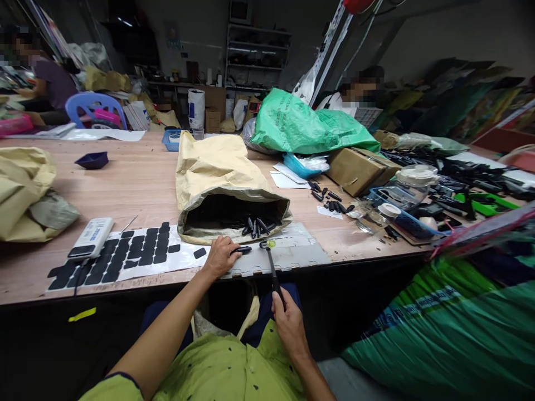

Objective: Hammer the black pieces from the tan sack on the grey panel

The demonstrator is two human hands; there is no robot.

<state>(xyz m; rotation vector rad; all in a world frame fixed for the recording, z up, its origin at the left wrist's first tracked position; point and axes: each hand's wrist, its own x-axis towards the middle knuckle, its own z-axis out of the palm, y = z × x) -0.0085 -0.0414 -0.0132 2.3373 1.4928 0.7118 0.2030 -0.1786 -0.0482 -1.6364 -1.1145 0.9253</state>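
My left hand [220, 256] rests on a grey metal plate [292, 257] at the table's front edge, fingers pinched on a small black stick-shaped part [243, 249]. My right hand [286, 320], below the table edge, grips the black handle of a small hammer [271, 267]; its head with a yellow-green tip [267, 244] lies on the plate just right of the part. Right behind them a tan sack [217, 172] lies open toward me with several more black parts [257, 225] in its mouth.
A white sheet with black rubber pads [125, 256] and a white device [91, 236] lie to the left. A cardboard box [359, 167], green bags [301, 125], a clear bin [397, 197] and loose black parts crowd the right. Two other people sit far back.
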